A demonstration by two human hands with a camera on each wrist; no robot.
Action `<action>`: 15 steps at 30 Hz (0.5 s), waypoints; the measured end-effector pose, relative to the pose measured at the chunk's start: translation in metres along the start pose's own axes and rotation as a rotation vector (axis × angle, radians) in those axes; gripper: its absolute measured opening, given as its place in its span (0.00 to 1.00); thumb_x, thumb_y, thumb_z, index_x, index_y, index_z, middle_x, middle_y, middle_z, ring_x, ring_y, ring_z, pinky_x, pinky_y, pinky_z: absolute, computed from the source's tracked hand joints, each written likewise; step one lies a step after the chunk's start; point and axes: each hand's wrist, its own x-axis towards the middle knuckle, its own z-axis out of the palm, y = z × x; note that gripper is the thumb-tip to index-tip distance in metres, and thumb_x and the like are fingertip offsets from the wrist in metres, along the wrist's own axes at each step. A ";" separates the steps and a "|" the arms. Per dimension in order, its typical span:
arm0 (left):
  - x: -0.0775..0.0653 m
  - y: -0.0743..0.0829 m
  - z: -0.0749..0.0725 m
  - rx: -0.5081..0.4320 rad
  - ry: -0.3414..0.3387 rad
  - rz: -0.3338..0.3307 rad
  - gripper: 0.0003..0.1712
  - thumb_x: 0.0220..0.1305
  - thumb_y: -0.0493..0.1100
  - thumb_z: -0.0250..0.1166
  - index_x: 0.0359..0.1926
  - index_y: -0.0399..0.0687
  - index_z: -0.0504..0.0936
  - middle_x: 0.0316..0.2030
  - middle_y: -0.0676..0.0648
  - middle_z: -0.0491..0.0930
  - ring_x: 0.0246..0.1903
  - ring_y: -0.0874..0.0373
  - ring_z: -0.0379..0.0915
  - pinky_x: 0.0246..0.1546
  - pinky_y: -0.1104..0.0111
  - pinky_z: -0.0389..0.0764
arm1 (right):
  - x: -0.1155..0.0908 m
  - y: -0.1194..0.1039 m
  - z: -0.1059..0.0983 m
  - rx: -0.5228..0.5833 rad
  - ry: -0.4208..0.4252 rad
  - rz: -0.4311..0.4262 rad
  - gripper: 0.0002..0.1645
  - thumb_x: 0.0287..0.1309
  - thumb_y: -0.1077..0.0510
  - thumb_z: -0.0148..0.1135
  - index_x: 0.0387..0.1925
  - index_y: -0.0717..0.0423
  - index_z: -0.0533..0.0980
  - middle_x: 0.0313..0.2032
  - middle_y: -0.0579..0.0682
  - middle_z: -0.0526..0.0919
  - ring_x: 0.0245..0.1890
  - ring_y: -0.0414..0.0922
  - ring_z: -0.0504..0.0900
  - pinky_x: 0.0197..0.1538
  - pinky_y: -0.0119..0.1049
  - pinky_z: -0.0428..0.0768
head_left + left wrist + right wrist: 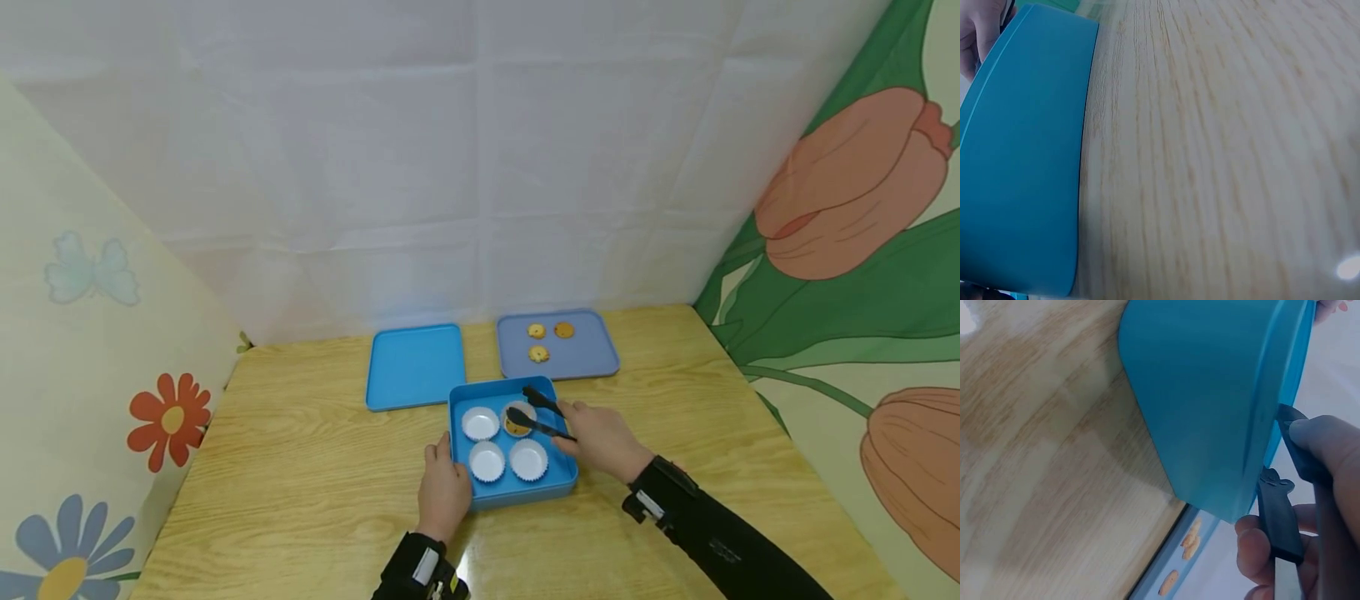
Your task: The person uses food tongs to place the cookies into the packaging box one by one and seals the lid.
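A blue rectangular box (501, 502) stands on the wooden table with white paper cups (527, 460) inside it. In the far right cup lies a round cookie (516, 428); the near cups hold nothing. My right hand (603, 442) grips a pair of black tongs (551, 431) over the box's right side, their tips apart, one over the cookie's cup. In the right wrist view, thumb and fingers press the tongs' dark arms (1280, 515). My left hand (442, 493) rests against the box's left wall near the front corner, its fingers along the side.
A periwinkle tray (585, 358) with several cookies (538, 354) lies behind the box to the right. Beside it, at the back left, is a flat blue lid or tray (415, 367). A white cloth (360, 167) hangs behind the wooden table (300, 467).
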 end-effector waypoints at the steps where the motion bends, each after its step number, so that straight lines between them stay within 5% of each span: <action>1: 0.000 0.000 0.000 -0.003 -0.002 -0.002 0.28 0.62 0.34 0.49 0.63 0.31 0.61 0.46 0.35 0.65 0.29 0.52 0.71 0.30 0.61 0.77 | 0.000 0.001 -0.001 0.017 0.006 0.004 0.35 0.52 0.42 0.61 0.55 0.62 0.71 0.42 0.58 0.80 0.29 0.46 0.79 0.27 0.39 0.76; 10: 0.000 -0.001 0.000 -0.009 0.003 0.001 0.28 0.61 0.34 0.50 0.63 0.31 0.61 0.46 0.35 0.65 0.28 0.53 0.70 0.26 0.63 0.75 | 0.009 0.017 -0.014 0.067 0.138 0.033 0.39 0.50 0.44 0.63 0.58 0.65 0.68 0.33 0.56 0.80 0.13 0.38 0.67 0.13 0.31 0.62; 15: 0.000 0.001 0.000 -0.009 -0.004 -0.005 0.28 0.61 0.34 0.50 0.63 0.31 0.61 0.46 0.35 0.65 0.28 0.53 0.70 0.25 0.64 0.75 | 0.020 0.035 -0.020 0.056 0.181 0.069 0.42 0.50 0.43 0.63 0.58 0.68 0.66 0.40 0.64 0.79 0.18 0.43 0.74 0.14 0.32 0.67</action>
